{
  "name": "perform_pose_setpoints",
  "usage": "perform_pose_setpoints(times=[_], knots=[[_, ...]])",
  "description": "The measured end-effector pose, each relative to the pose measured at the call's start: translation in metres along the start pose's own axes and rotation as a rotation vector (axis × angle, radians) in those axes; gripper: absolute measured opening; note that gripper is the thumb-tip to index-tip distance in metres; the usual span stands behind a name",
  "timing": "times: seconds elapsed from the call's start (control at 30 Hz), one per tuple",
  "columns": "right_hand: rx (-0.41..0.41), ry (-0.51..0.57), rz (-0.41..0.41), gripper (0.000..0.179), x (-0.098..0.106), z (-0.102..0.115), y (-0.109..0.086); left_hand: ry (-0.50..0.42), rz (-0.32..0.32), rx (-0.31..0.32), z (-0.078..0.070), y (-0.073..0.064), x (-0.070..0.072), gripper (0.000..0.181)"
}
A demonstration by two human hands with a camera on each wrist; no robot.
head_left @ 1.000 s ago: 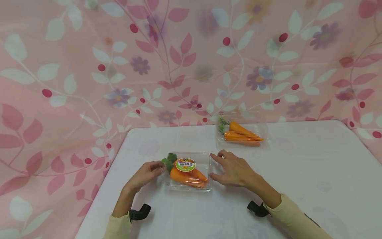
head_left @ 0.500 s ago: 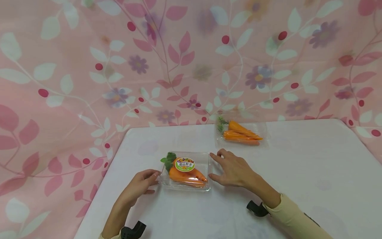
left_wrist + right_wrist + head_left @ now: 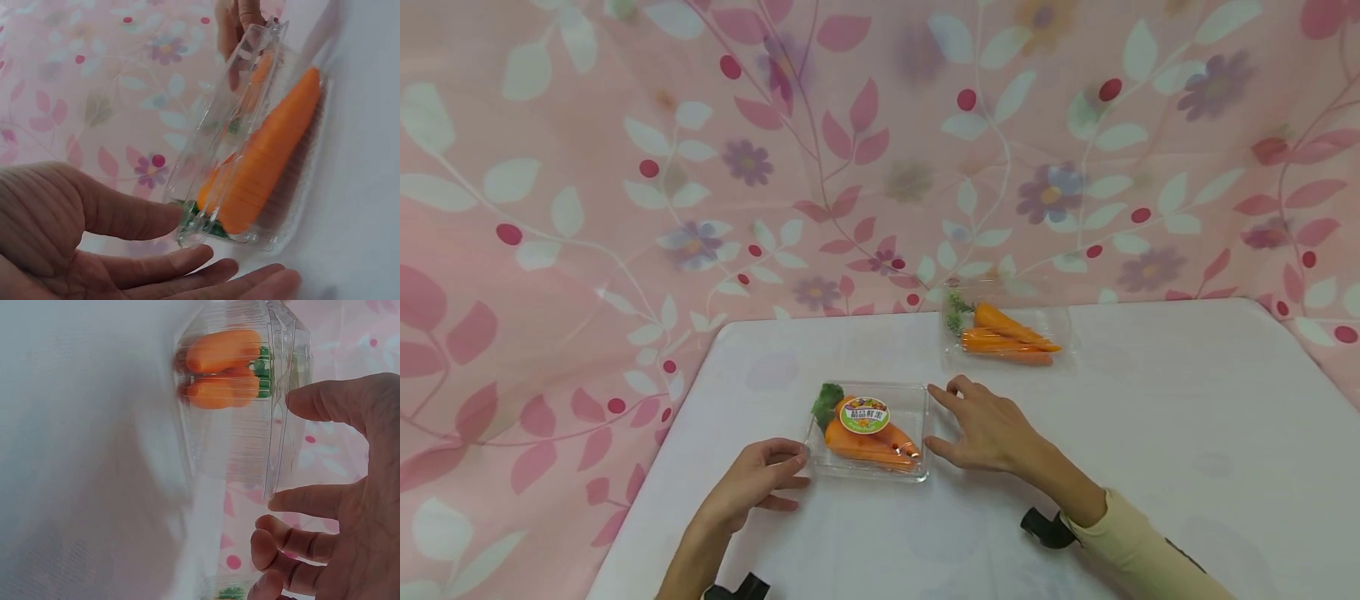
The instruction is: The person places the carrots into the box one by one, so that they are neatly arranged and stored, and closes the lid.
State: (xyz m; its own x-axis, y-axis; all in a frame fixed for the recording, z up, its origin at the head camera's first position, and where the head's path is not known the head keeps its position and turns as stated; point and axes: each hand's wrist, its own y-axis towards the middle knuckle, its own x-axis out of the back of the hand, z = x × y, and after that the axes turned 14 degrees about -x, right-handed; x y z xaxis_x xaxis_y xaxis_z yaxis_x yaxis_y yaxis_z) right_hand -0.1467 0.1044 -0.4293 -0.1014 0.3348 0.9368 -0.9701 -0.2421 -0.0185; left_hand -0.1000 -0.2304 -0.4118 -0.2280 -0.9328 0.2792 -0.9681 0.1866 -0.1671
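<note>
A clear plastic box (image 3: 910, 408) sits on the white table with orange carrots (image 3: 859, 444) and their green tops (image 3: 827, 403) inside. An oval label (image 3: 864, 415) is stuck on its lid. My left hand (image 3: 752, 483) is at the box's near left corner; in the left wrist view its thumb (image 3: 134, 219) touches the rim and the other fingers extend below, nearly straight. On the right side, my right hand (image 3: 988, 427) has its thumb (image 3: 319, 400) and index fingertip spread apart along the rim of the box, with the remaining fingers loosely bent.
Farther back, a second clear box (image 3: 951, 350) lies on the white table (image 3: 1180, 417), with several carrots (image 3: 1007, 335) and green tops in it. A pink floral cloth (image 3: 880, 167) hangs behind the table's far edge.
My left hand has moved from the box's left side toward its near left corner. The green tops that stuck out past the left rim now lie within it. My right hand has stayed put.
</note>
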Motion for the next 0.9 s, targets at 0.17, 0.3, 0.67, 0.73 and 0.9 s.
perform_pose_setpoints(times=[0.17,0.3,0.67,0.73,0.9], knots=[[-0.026,0.026,-0.020,0.069,-0.001,0.001,-0.002,-0.069,-0.063,0.014,0.002,0.001,-0.007,0.039],[-0.068,0.056,-0.041,0.068,-0.003,0.002,-0.005,-0.104,-0.070,0.030,0.004,0.001,-0.010,0.039],[-0.244,0.286,0.074,0.037,-0.005,0.002,-0.012,-0.195,-0.037,0.078,0.007,0.002,-0.016,0.044],[-0.257,0.349,0.126,0.034,-0.005,0.000,-0.012,-0.194,-0.045,0.072,0.008,0.001,-0.018,0.041],[-0.226,0.489,0.282,0.029,-0.003,-0.003,-0.014,-0.174,-0.078,0.064,0.006,-0.001,-0.023,0.035]])
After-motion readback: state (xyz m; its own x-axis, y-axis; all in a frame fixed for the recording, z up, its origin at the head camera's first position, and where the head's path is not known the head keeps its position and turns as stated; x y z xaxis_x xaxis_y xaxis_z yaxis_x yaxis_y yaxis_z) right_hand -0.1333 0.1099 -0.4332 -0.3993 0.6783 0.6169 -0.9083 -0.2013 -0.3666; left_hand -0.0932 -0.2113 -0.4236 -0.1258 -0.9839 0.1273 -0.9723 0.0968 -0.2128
